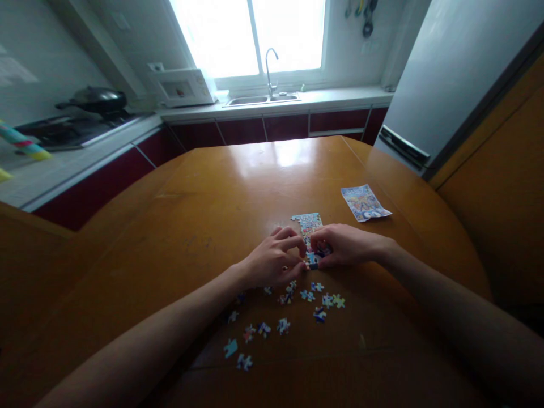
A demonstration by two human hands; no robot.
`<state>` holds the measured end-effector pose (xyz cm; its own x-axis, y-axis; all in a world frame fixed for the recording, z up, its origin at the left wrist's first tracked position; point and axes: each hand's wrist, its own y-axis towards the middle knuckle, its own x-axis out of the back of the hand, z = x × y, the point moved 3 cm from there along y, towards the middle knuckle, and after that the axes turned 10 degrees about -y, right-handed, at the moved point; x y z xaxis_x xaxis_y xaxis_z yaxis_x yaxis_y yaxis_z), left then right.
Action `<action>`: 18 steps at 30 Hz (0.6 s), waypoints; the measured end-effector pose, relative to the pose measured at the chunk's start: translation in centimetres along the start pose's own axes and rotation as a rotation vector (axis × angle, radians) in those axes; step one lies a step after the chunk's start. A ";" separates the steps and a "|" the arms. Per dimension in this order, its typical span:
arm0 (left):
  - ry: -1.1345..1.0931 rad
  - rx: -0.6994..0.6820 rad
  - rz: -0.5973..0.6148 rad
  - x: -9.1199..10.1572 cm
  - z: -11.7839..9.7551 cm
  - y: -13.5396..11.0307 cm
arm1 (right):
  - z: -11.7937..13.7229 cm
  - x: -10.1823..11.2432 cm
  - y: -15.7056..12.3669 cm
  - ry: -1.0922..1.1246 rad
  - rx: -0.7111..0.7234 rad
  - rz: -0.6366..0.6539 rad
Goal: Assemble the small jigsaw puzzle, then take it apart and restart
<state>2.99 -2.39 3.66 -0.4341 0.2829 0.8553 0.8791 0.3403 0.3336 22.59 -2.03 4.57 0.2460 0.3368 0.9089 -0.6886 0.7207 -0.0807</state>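
A partly assembled jigsaw puzzle lies on the wooden table, its lower part mostly covered by my hands. My left hand is curled at the puzzle's lower left edge, thumb and index finger closing on a small puzzle piece there. From the other side, my right hand grips the puzzle's right edge with bent fingers and thumb. Loose puzzle pieces are scattered on the near side of both hands, among them a plain turquoise piece and a yellow-green piece.
A creased printed picture sheet lies on the table beyond my right hand. Past the table are a counter with a sink, a white microwave and a stove with a dark pan. A grey refrigerator stands at right.
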 end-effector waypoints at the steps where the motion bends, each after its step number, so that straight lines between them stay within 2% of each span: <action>1: -0.004 -0.007 0.001 0.0 0.0 0.0 | 0.0 0.0 0.0 -0.001 0.002 -0.004; 18: 0.031 -0.045 0.031 -0.2 -0.1 0.1 | 0.1 0.0 0.0 -0.015 -0.005 -0.006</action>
<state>3.18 -2.52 3.56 -0.4011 0.2647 0.8769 0.9001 0.2914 0.3238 22.51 -2.07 4.56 0.2393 0.3232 0.9156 -0.6840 0.7254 -0.0773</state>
